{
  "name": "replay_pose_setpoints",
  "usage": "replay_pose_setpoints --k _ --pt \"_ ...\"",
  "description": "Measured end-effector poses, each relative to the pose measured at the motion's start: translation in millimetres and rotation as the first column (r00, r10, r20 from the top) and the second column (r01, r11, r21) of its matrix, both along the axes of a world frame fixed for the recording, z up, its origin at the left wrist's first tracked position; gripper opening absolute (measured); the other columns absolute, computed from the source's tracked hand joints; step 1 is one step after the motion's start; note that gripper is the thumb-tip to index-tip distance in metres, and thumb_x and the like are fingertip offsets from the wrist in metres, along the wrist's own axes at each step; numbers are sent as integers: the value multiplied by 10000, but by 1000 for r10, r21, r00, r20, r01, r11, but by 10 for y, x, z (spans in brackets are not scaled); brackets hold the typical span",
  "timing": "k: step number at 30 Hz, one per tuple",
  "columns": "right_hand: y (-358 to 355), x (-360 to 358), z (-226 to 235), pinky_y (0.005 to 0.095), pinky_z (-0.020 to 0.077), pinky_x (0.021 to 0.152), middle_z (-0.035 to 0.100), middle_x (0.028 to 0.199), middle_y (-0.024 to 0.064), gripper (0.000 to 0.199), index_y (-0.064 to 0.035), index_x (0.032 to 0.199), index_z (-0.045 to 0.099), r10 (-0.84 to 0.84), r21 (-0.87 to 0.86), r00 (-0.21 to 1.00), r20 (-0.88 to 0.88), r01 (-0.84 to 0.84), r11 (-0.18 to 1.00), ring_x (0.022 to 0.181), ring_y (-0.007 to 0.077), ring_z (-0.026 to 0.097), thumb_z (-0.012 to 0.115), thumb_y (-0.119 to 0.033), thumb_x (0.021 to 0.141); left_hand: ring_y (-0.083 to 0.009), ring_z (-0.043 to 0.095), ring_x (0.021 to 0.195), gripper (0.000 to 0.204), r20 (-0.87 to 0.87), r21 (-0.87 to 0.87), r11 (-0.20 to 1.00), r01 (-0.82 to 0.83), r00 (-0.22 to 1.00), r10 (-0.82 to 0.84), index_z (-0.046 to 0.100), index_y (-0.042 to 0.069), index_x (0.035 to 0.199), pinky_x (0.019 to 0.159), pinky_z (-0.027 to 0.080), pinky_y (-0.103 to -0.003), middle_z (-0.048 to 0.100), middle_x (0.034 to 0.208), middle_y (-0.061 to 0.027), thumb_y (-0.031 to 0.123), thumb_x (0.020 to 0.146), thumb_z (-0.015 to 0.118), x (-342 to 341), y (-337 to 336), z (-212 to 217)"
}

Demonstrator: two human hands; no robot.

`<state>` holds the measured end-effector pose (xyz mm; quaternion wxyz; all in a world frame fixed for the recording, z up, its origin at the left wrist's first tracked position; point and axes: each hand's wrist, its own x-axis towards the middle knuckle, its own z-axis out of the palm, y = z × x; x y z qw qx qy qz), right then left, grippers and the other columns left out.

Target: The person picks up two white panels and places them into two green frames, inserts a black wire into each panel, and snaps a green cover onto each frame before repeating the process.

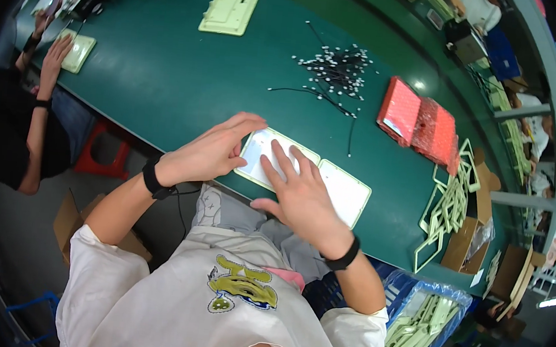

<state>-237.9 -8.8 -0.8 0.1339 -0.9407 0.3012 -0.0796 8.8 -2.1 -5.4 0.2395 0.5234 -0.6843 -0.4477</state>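
A pale green rectangular frame with a white sheet-like panel (262, 146) inside it lies on the green table in front of me. My left hand (210, 152) rests at its left end, thumb and fingers apart around the short edge. Across the white surface my right hand (303, 192) lies flat with its fingers spread. Touching the frame's right end is a second pale green frame with a white panel (345, 192). Part of the first panel is hidden under my right hand.
Black cables with white connectors (338, 72) are heaped farther back. A pale green cover (228, 13) lies at the back left. Red bubble-wrap packs (423, 120) and loose green frames (447, 206) sit right. A co-worker's hands (57, 52) touch another green cover. A blue-lined bin (420, 328) holds frames.
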Motion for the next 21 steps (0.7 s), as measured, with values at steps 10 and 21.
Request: replay_pose_setpoints --k 10,21 --pt "-1308 -714 149 370 602 682 751 748 174 205 69 831 744 -628 427 731 -268 674 602 668 265 752 804 -127 838 -356 695 842 190 395 -400 916 16 905 157 692 -26 1038 777 567 -420 669 1009 -187 63 878 742 30 -1118 -151" --pt "-1229 -1160 204 253 591 643 734 815 87 87 45 910 716 -728 833 683 -59 435 341 675 136 705 708 -39 893 -309 743 791 93 490 0 991 134 864 -117 708 -61 893 728 598 -385 746 866 -181 17 843 716 -56 -1367 269"
